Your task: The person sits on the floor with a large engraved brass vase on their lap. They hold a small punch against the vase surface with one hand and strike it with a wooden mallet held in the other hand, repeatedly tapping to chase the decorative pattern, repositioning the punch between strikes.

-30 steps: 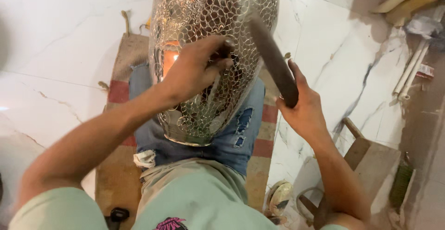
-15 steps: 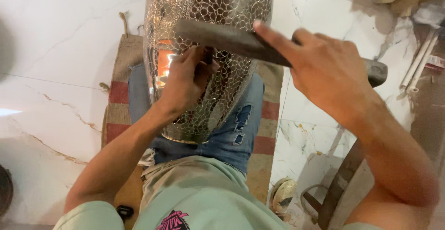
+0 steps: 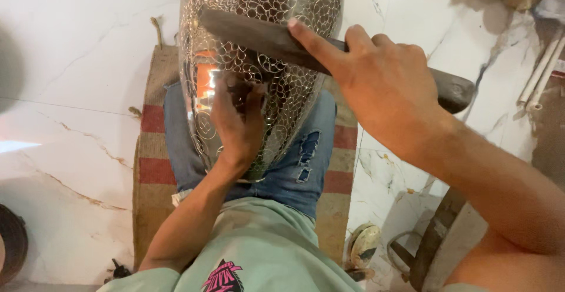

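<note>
1. My right hand [image 3: 388, 86] has swung the dark flat bar [image 3: 265, 39] from steeply tilted, a second ago, to nearly level across the pierced metal vessel [image 3: 265, 9].
2. The bar's far end now lies just above my left hand's fingers [image 3: 250, 95].
3. My left hand [image 3: 238, 124] has slid slightly lower on the vessel.

silver scrollwork vessel [image 3: 276, 9], red-striped mat [image 3: 154, 145]

vessel [image 3: 276, 45] on lap | left hand [image 3: 238, 121] on vessel | tool [image 3: 265, 36] across vessel, above hand
</note>
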